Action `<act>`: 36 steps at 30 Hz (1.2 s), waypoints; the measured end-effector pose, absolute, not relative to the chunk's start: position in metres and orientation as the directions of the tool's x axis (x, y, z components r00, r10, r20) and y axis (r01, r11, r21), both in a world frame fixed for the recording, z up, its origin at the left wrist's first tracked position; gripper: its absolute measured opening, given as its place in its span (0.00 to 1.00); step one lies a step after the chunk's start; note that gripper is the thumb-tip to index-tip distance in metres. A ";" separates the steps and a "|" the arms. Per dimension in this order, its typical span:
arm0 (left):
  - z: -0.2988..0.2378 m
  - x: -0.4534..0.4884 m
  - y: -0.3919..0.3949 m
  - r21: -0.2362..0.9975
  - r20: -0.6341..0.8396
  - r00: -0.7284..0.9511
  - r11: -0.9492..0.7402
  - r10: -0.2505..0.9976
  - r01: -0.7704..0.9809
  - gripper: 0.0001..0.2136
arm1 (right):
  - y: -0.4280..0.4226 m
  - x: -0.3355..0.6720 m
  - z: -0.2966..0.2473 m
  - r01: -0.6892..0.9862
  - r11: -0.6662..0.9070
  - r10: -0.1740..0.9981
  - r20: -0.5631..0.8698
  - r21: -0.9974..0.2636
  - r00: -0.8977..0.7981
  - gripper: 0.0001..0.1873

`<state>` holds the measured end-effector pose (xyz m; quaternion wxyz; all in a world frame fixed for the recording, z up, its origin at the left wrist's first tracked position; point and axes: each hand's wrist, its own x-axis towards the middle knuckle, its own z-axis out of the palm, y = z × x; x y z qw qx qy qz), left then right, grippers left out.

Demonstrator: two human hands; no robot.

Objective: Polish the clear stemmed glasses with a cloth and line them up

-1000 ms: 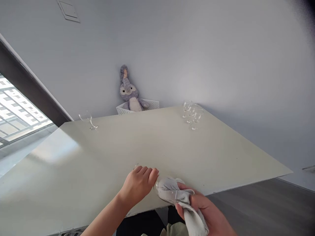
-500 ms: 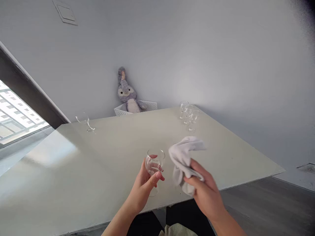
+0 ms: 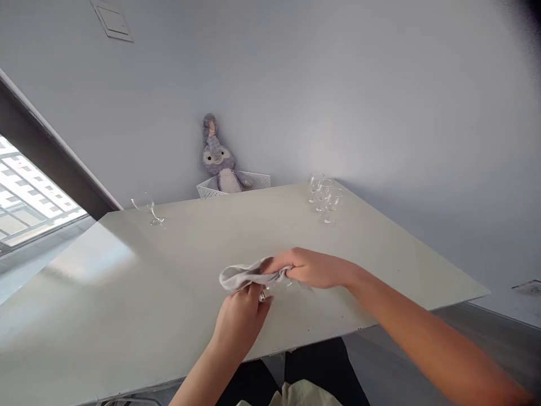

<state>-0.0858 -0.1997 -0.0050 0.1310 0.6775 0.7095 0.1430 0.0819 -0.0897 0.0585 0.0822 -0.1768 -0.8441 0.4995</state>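
Observation:
My left hand (image 3: 240, 318) is closed round a wine glass (image 3: 262, 295), of which only a small part shows between the fingers and below the cloth. A pale grey cloth (image 3: 240, 276) lies bunched over the glass and hides most of it. From the right, my right hand (image 3: 308, 268) grips that cloth, its fingertips buried in the folds against the glass. Both hands are above the near middle of the table, close together.
Three stemmed glasses (image 3: 327, 206) stand grouped at the table's far right corner. Another wine glass (image 3: 146, 207) stands at the far left. Behind the white table (image 3: 203, 242), a plush rabbit (image 3: 220, 163) sits in a white basket (image 3: 260, 180) against the wall.
My right hand has moved left with the cloth, which now covers the glass. My left hand has turned over, back of the hand up, and the glass has tilted from upright.

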 end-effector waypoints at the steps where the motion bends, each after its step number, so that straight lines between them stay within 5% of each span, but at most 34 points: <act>1: -0.005 -0.086 -0.200 0.320 0.066 -0.012 -0.009 0.998 0.947 0.07 | -0.082 0.084 0.055 0.254 0.337 0.410 -0.101 -0.907 -0.907 0.27; 4: -0.007 -0.088 -0.200 0.108 0.204 0.070 -0.094 0.976 0.990 0.12 | -0.073 0.089 0.034 0.339 -0.061 0.557 -0.314 -0.939 -0.769 0.24; 7: -0.007 -0.092 -0.197 0.021 0.281 0.051 -0.060 0.958 0.998 0.14 | -0.089 0.085 0.007 0.109 -0.420 0.685 -0.394 -0.901 -0.613 0.27; 11: -0.004 -0.094 -0.188 0.002 0.287 -0.130 0.136 0.949 0.991 0.15 | -0.139 0.070 -0.016 -0.402 -0.525 0.795 -0.264 -0.750 -0.547 0.33; 14: 0.000 -0.091 -0.177 -0.001 0.226 -0.223 0.230 0.948 0.973 0.13 | -0.173 0.059 -0.022 -0.440 -0.538 0.825 -0.340 -0.719 -0.452 0.37; 17: 0.005 -0.083 -0.168 0.019 0.150 -0.256 0.256 0.955 0.967 0.12 | -0.193 0.052 -0.034 -0.170 -0.355 0.910 -0.299 -0.919 -0.287 0.33; 19: 0.010 -0.078 -0.165 0.056 0.083 -0.272 0.268 0.959 0.962 0.12 | -0.198 0.048 -0.049 0.096 0.040 0.970 0.015 -0.995 -0.242 0.32; 22: 0.019 -0.077 -0.163 0.117 -0.022 -0.265 0.266 0.964 0.957 0.11 | -0.196 0.046 -0.071 0.387 0.603 0.796 0.495 -0.698 -0.348 0.38; 25: 0.023 -0.079 -0.164 0.117 -0.119 -0.178 0.191 0.977 0.974 0.05 | -0.184 0.048 -0.075 0.495 0.786 0.595 0.667 -0.369 -0.447 0.36; 28: 0.022 -0.082 -0.167 0.109 -0.158 -0.103 0.121 0.982 0.987 0.04 | -0.165 0.050 -0.054 0.514 0.826 0.517 0.672 -0.229 -0.530 0.25; 30: 0.019 -0.082 -0.169 0.115 -0.142 -0.089 0.106 0.986 0.988 0.07 | -0.150 0.052 -0.029 0.489 0.838 0.523 0.612 -0.242 -0.593 0.20; 33: 0.015 -0.081 -0.173 0.130 -0.100 -0.083 0.096 0.991 0.987 0.12 | -0.123 0.058 0.013 0.393 0.821 0.560 0.452 -0.414 -0.694 0.22; 36: 0.012 -0.081 -0.176 0.160 -0.068 -0.054 0.064 0.996 0.985 0.10 | -0.090 0.071 0.041 0.318 0.656 0.551 0.147 -0.685 -0.821 0.22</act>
